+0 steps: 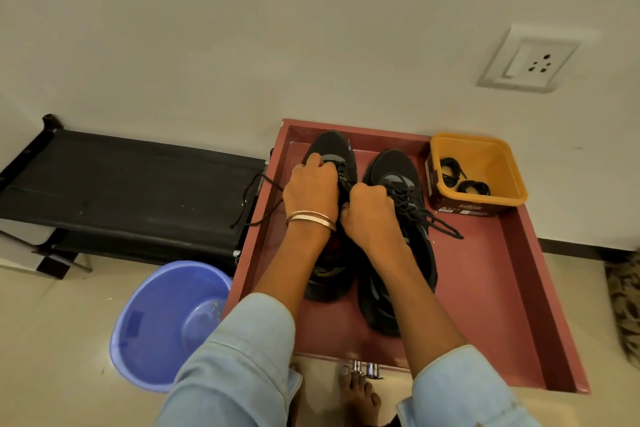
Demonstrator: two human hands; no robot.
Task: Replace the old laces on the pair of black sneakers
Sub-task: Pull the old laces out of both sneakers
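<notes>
Blue basin (166,326) on floor, left of red tray (512,291). Black rack (131,187) against wall, touching tray's left edge. White socket (530,61) on wall, upper right. Bare foot (358,392) on floor below tray's metal handle (365,369). Patterned fabric (625,302) at right edge, partly out of view.

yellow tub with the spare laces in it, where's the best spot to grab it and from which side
Judging by its shape, grip the yellow tub by its flared rim, coming from above at the near right corner. That side faces bare tray floor, while the right sneaker crowds its left. The coiled laces lie loose inside, so keep it level.
</notes>
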